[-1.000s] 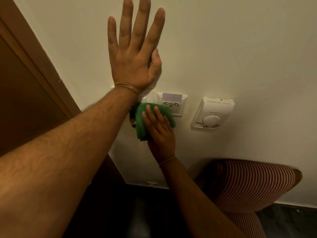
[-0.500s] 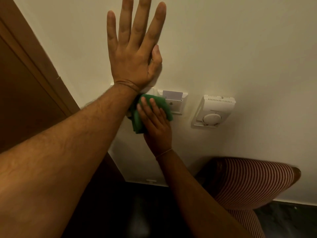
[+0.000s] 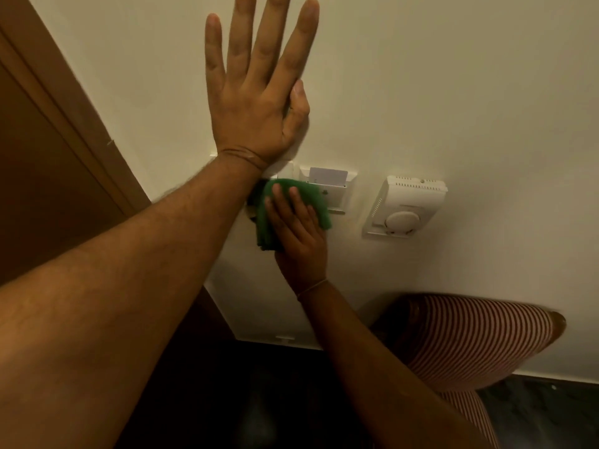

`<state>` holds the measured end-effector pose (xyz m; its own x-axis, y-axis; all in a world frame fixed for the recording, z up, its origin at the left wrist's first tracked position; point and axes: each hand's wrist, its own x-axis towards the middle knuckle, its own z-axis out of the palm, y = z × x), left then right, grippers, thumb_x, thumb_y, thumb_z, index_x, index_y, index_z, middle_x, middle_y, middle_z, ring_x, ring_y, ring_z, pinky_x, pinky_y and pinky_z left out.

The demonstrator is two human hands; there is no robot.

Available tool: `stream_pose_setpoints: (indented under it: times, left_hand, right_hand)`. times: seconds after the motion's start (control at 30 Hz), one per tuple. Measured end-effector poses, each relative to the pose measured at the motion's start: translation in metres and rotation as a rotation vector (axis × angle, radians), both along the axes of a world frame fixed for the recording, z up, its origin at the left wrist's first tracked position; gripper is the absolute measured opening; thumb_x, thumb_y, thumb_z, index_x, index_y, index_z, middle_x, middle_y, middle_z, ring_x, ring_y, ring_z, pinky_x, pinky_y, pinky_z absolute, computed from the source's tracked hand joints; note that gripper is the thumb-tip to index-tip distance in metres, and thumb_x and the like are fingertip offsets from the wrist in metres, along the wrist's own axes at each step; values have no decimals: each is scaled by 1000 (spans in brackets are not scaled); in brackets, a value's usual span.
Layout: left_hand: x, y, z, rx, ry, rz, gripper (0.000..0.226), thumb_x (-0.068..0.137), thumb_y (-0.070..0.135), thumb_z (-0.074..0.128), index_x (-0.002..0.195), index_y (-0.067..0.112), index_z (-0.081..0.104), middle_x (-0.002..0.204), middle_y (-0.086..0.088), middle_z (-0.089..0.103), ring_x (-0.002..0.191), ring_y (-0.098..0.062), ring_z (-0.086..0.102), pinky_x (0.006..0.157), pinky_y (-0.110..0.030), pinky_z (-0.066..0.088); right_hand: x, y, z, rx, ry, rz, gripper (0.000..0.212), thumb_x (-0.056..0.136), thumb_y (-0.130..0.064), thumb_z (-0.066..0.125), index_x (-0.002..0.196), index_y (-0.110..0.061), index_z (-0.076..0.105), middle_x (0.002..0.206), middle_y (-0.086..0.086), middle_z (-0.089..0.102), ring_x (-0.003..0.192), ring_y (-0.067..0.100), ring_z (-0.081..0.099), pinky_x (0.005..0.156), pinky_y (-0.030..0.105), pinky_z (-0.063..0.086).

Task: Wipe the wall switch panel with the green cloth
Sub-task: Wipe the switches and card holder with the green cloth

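The white wall switch panel (image 3: 338,194) sits on the cream wall, with a key card standing in its slot; its left part is hidden behind my left wrist and the cloth. My right hand (image 3: 296,236) presses the folded green cloth (image 3: 312,197) flat against the panel's left half, fingers pointing up. My left hand (image 3: 259,89) rests flat on the wall just above the panel, fingers spread and holding nothing. My left forearm crosses in front of the panel's left end.
A white thermostat (image 3: 403,207) with a round dial is mounted to the right of the panel. A brown door frame (image 3: 74,124) runs along the left. Below right stands a red-and-white striped chair back (image 3: 470,341). The floor is dark.
My right hand with the cloth slid up the panel from one second ago, then shifted slightly right. My left hand stayed planted on the wall.
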<state>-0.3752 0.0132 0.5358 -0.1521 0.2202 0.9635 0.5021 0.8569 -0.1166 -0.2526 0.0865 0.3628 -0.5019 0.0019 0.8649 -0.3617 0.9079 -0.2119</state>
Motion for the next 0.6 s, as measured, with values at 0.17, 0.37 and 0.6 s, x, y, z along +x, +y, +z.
stream_pose_setpoints:
  times: [0.17, 0.37, 0.6]
  left_hand:
    - [3, -4, 2, 26, -26, -6, 54, 113, 33, 29, 163, 15, 38, 161, -28, 51, 152, -43, 37, 126, -65, 26]
    - [8, -4, 6, -2, -31, 9, 55, 108, 28, 46, 161, 12, 49, 160, -28, 53, 150, -46, 41, 125, -66, 28]
    - [-1, -1, -1, 6, -72, -111, 59, 114, 40, 22, 170, 23, 17, 166, -29, 44, 154, -47, 40, 125, -77, 24]
  right_hand:
    - [18, 28, -7, -1, -11, -75, 58, 100, -16, 73, 153, -10, 49, 164, 3, 38, 163, 16, 17, 134, 39, 15]
    - [27, 40, -8, -176, 25, -191, 73, 92, -5, 81, 154, -7, 43, 162, 8, 39, 164, 20, 14, 135, 42, 13]
    - [6, 16, -1, 105, -15, -24, 51, 100, -9, 73, 148, -8, 57, 158, 10, 52, 161, 19, 21, 134, 39, 17]
